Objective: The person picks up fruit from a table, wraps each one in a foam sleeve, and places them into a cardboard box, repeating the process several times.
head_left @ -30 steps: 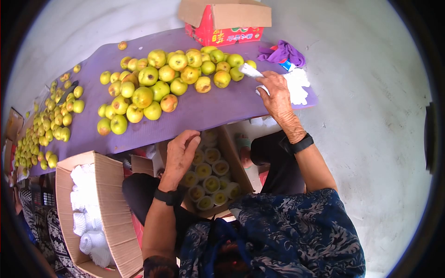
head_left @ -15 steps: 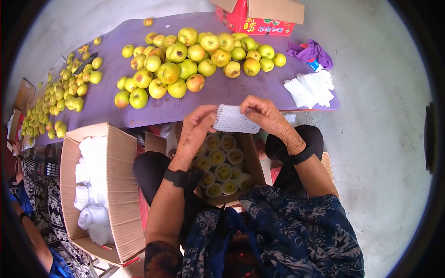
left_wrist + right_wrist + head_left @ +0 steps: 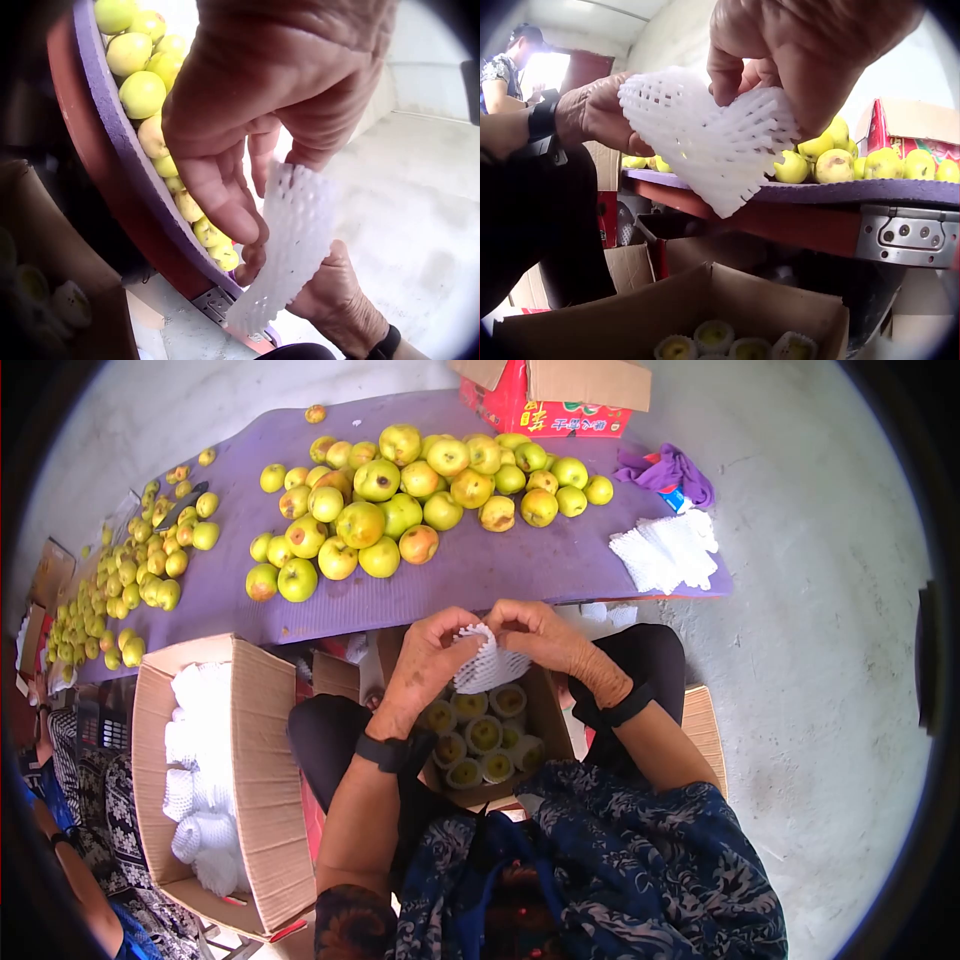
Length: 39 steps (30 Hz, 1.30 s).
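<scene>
A white foam net sleeve (image 3: 487, 668) is stretched between my two hands over an open carton (image 3: 772, 300) of net-wrapped apples. My left hand (image 3: 428, 660) pinches one side of the net between thumb and fingers. At the other side, my right hand (image 3: 545, 638) grips the upper edge, fingertips curled into it. In the right wrist view the foam net (image 3: 697, 142) hangs in a folded, pointed shape, with no apple inside. Beyond the hands, a heap of yellow-green apples (image 3: 400, 510) lies on the purple-covered table (image 3: 450, 575).
A pile of flat foam nets (image 3: 665, 552) lies at the table's right end, near a purple cloth (image 3: 680, 472). A red carton (image 3: 540, 410) stands behind. To the left are a tall carton (image 3: 265, 770) of nets, more apples (image 3: 125, 575), and another person's arm (image 3: 75, 865).
My right hand has come from the net pile with a foam net, which both hands took hold of. The hands have since drawn closer together and lower, and the net has folded.
</scene>
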Tool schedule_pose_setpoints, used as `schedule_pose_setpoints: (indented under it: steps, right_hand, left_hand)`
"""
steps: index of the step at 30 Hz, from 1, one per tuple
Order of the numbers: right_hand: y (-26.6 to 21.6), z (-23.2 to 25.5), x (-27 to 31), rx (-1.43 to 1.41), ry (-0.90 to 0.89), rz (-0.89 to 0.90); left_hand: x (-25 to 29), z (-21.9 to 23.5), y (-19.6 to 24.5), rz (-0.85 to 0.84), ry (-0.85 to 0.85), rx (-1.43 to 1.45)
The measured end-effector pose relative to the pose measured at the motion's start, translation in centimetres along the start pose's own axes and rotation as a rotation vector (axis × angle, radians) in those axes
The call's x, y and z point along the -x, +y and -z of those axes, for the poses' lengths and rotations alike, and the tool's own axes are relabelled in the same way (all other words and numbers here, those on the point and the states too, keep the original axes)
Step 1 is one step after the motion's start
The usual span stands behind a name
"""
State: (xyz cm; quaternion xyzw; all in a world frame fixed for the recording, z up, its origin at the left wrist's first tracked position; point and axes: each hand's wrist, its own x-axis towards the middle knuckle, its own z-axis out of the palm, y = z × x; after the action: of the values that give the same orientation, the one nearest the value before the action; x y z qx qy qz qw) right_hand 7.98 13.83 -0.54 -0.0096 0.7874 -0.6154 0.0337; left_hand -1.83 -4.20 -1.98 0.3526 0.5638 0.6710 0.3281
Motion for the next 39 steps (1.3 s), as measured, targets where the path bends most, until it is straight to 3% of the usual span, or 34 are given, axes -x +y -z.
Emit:
schedule_pose_setpoints:
  steps: [1,4,8,9,11,12,13,19,25,28,32,34,38,39]
  right_hand:
    - [0.3,-0.4,0.0,0.001,0.003,0.002]
    - [0.5,-1.4,-0.3,0.205,0.322,0.219]
    - [-1.4,-2.0,0.1,0.31,0.343,0.175]
    - [-1.5,-1.6,-0.1,0.336,0.394,0.135]
    - [-1.5,-0.5,-0.8,0.367,0.443,0.096]
    - [-0.9,0.5,-1.4,0.418,0.548,0.093]
    - [-0.4,1.6,-2.1,0.469,0.652,0.092]
    - [1.5,6.0,-5.8,0.738,0.847,0.139]
    - [2.0,6.9,-8.9,0.747,0.77,0.049]
    - [2.6,7.2,-10.5,0.741,0.703,0.108]
    - [3.4,7.4,-11.9,0.801,0.724,0.161]
    - [2.8,6.9,-11.6,1.038,0.775,0.026]
    - [2.5,6.1,-11.0,1.015,0.836,0.076]
    - [2.6,5.9,-11.0,0.925,0.809,0.003]
  left_hand:
    - [0.1,0.0,0.0,0.009,0.052,-0.053]
    - [0.4,-0.1,0.4,0.047,0.175,-0.245]
    - [0.7,-0.1,-0.2,0.019,0.272,-0.507]
    - [0.8,0.0,-0.6,0.016,0.269,-0.506]
    - [1.3,0.0,-1.2,-0.027,0.094,-0.778]
    - [1.5,-0.4,-1.2,0.039,0.072,-0.827]
    - [1.7,-0.8,-0.9,0.035,0.074,-0.825]
    - [1.4,-0.7,-0.9,0.035,0.09,-0.905]
    - [0.9,-0.4,-0.2,0.081,0.152,-0.878]
    - [0.9,-0.5,-0.2,0.053,0.153,-0.876]
    - [0.8,-0.4,-0.3,0.033,0.162,-0.876]
    - [0.8,-0.4,-0.2,0.028,0.166,-0.869]
    - [0.7,-0.5,0.0,0.015,0.159,-0.86]
    - [0.7,-0.5,0.0,0.01,0.159,-0.858]
